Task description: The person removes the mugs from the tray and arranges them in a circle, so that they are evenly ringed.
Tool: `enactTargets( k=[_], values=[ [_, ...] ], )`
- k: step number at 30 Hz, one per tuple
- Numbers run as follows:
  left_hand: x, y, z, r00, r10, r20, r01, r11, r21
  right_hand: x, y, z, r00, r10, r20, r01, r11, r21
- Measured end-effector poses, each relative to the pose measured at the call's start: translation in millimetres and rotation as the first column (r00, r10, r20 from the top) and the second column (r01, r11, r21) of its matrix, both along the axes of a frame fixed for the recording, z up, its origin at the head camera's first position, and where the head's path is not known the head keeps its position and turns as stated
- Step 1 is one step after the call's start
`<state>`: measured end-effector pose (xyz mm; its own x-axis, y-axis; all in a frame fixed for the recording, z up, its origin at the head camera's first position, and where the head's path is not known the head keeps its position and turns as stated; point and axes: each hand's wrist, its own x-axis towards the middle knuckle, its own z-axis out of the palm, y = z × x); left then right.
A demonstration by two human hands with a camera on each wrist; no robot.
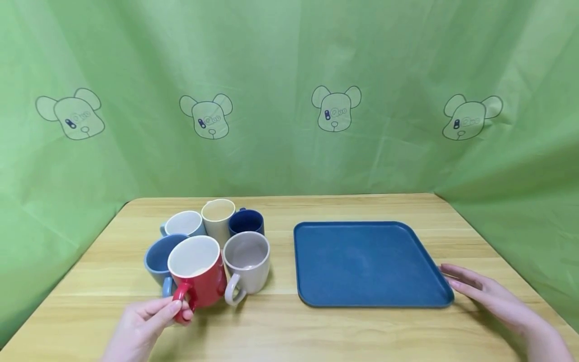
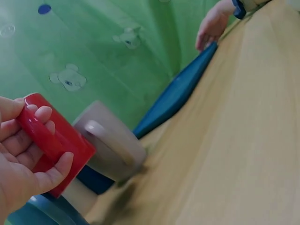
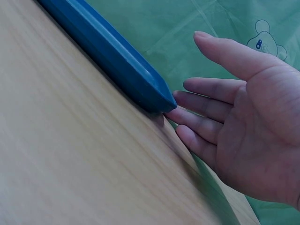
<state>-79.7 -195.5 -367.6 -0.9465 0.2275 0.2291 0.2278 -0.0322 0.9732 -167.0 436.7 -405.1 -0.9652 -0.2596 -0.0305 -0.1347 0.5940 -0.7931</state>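
With its fingers at the handle, my left hand [image 1: 145,324] grips a red mug [image 1: 207,281] with a white inside. The mug is upright and seems lifted a little, with a shadow on the table below it. Just right of it stands a pale grey mug [image 1: 253,269], handle toward me. A blue mug [image 1: 158,254] is partly hidden behind the red one. At the tray's right edge is my right hand [image 3: 260,126], fingers extended and loosely spread, fingertips at or very near the rim. The blue tray [image 1: 362,266] lies flat with nothing on it.
Behind the red mug stand a light blue mug [image 1: 184,222], a cream mug [image 1: 218,216] and a navy mug [image 1: 246,221], close together. They share a light wooden table [image 1: 344,334]. A green curtain [image 1: 280,60] hangs around its back and sides.
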Motion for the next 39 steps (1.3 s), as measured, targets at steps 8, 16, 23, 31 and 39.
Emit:
enactTargets(
  k=[8, 16, 23, 31, 39],
  values=[
    [0.0, 2, -18.8, 1.0, 0.014, 0.006, -0.014, 1.0, 0.01, -1.2, -1, 1.0, 1.0, -0.01, 0.02, 0.009, 1.0, 0.014],
    [-2.4, 4, -33.2, 0.999, -0.006, -0.033, 0.008, 0.997, 0.071, -1.2, -1, 0.7, 1.0, -0.008, 0.017, 0.007, 1.0, 0.024],
    [-4.5, 7, -43.0, 0.999, -0.023, -0.025, 0.025, 0.996, 0.085, -1.7, -1, -2.7, 1.0, -0.009, -0.01, 0.009, 1.0, 0.0],
    [-4.1, 6, -47.8, 0.992, -0.007, 0.129, -0.004, 0.997, 0.082, -2.0, -2, -1.7, 1.0, -0.001, -0.002, 0.001, 1.0, -0.017],
    [-8.0, 7, -44.8, 0.975, -0.004, 0.221, -0.017, 0.996, 0.091, -0.1, -2, -0.7, 1.0, -0.009, 0.002, 0.009, 1.0, -0.008]
  ],
)
